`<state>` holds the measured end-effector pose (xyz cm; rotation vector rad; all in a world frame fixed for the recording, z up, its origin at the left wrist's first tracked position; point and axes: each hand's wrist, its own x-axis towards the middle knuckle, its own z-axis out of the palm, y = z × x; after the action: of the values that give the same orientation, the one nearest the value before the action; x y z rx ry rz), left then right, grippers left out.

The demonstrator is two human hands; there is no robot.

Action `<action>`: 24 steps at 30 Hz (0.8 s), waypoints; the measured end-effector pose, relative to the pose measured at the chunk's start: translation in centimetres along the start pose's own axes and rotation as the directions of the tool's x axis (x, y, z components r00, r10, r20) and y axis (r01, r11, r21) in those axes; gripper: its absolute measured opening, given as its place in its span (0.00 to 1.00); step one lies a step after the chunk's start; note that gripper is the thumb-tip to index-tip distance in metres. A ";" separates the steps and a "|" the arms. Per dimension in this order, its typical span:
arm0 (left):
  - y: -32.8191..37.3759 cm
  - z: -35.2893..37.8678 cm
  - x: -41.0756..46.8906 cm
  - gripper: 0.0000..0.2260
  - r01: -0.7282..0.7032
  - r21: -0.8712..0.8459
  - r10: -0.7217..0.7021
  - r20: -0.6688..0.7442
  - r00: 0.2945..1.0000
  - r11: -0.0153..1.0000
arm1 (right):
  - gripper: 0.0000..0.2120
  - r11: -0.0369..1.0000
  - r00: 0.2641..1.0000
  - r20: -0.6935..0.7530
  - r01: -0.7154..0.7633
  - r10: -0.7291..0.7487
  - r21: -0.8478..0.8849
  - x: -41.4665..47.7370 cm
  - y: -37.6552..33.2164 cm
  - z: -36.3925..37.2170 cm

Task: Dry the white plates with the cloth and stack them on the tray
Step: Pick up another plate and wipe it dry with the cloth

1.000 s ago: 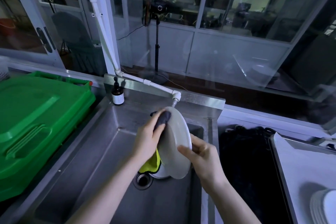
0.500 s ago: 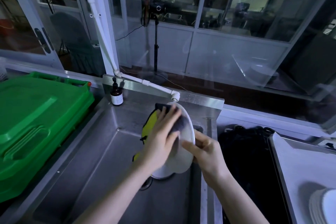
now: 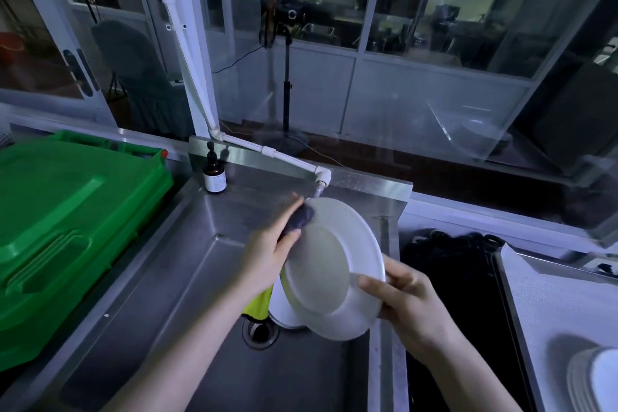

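A white plate [image 3: 329,264] is held tilted over the steel sink [image 3: 187,278], its underside facing me. My right hand [image 3: 406,301] grips its lower right rim. My left hand [image 3: 271,249] holds a dark grey and yellow cloth [image 3: 299,219] against the plate's left edge; the yellow part hangs below my wrist. Another white plate [image 3: 281,311] lies in the sink under the held one, mostly hidden. A stack of white plates [image 3: 598,381] sits on the tray [image 3: 548,304] at the lower right.
A white tap pipe [image 3: 321,177] ends just above the plate. A brown pump bottle [image 3: 214,174] stands at the sink's back left. A green plastic bin lid [image 3: 60,217] fills the left. A dark compartment [image 3: 448,278] lies between sink and tray. The drain [image 3: 259,333] is below the plates.
The plate has turned so its underside faces me more fully. My left hand with the cloth has slid off the plate's face to its upper left edge, and the yellow part has dropped below my wrist.
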<state>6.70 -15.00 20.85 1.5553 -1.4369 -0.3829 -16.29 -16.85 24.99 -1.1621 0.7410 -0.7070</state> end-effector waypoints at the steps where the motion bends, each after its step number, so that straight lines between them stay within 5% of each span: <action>1: 0.4 0.4 0.0 0.23 -0.089 0.020 0.089 0.016 0.996 0.996 | 0.16 1.000 1.000 -0.008 -0.002 0.002 -0.016 0.3 0.0 0.2; 5: 1.2 1.5 1.1 0.24 -0.256 0.047 0.249 0.125 0.960 0.966 | 0.13 1.000 1.000 -0.028 -0.007 0.007 -0.030 1.4 -0.4 1.2; 13: -1.0 0.6 -2.1 0.23 0.032 -0.056 -0.032 0.005 0.999 0.998 | 0.24 0.985 0.994 -0.105 0.029 -0.011 0.171 1.6 -2.4 -1.6; 18: 1.8 5.3 -5.4 0.26 -0.169 -0.007 0.169 -0.033 0.985 0.986 | 0.14 0.901 0.954 -0.298 0.111 0.022 0.420 4.5 -2.3 -0.1; 24: 1.6 5.4 -4.0 0.24 -0.201 -0.053 0.199 -0.038 0.979 0.978 | 0.11 0.874 0.949 -0.308 0.094 0.065 0.476 4.3 -1.3 0.5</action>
<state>0.63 -13.48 18.00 1.3518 -1.5283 -0.2747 -13.55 -20.34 25.71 -0.5961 0.7607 -1.0403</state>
